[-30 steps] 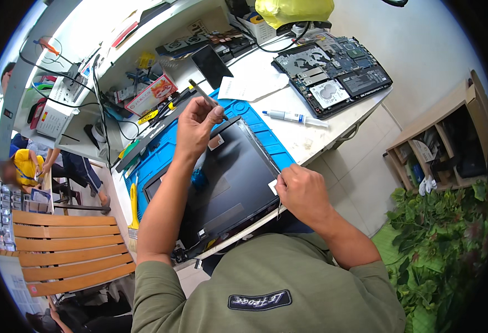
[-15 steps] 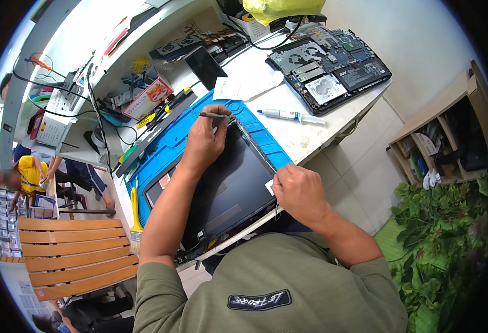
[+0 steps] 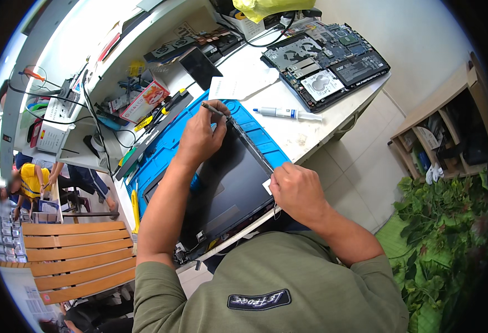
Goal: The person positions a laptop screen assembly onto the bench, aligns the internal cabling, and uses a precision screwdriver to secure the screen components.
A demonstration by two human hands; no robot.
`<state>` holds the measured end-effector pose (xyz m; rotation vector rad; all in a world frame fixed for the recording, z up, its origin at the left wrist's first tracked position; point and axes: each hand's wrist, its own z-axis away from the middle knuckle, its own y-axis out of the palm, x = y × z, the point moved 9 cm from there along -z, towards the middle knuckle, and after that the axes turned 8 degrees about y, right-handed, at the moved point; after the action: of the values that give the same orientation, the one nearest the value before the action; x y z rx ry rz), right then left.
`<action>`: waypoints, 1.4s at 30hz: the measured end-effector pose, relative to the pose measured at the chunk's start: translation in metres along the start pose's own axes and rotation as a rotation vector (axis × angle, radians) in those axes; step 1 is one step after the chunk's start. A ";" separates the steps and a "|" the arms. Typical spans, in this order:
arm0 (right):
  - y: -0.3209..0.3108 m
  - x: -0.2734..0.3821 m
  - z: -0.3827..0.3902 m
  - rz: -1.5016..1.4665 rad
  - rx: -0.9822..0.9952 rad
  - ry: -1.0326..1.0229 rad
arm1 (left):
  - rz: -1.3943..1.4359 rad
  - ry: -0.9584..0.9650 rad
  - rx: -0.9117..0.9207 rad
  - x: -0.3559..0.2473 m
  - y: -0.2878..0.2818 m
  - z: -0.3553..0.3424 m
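Observation:
A dark laptop lid (image 3: 232, 183) lies with its inner side up on a blue repair mat (image 3: 264, 136). At its far corner my left hand (image 3: 200, 136) is closed around a slim, dark pen-like tool (image 3: 213, 109), whose working tip is hidden by the fingers. My right hand (image 3: 297, 190) pinches at the lid's right edge, beside a small white tab (image 3: 267, 187). What sits between those fingertips is hidden, though a thin light strand hangs below them.
An opened laptop base (image 3: 327, 66) stands at the far right of the table, with a syringe (image 3: 288, 114) in front. Papers (image 3: 243, 83), a red-and-white box (image 3: 145, 102) and hand tools lie farther back. A yellow-handled brush (image 3: 135, 208) is left of the lid. Other people are at far left.
The tool in my left hand has tipped, its rear end now higher and pointing more away. My right hand stays at the lid's edge. The whole view has shifted slightly.

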<state>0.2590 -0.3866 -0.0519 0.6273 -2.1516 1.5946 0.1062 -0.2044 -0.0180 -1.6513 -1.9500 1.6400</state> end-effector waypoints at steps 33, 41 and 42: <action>-0.003 0.001 0.001 -0.022 -0.032 0.009 | -0.201 -0.028 0.377 -0.012 0.010 -0.054; -0.004 0.002 0.001 -0.031 -0.038 0.020 | 0.035 -0.049 0.127 0.003 -0.008 -0.036; -0.004 0.001 0.000 -0.034 -0.038 0.023 | 0.097 -0.074 0.087 0.004 -0.012 -0.032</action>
<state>0.2600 -0.3880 -0.0481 0.6271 -2.1379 1.5322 0.1179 -0.1784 0.0021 -1.7014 -1.8277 1.8182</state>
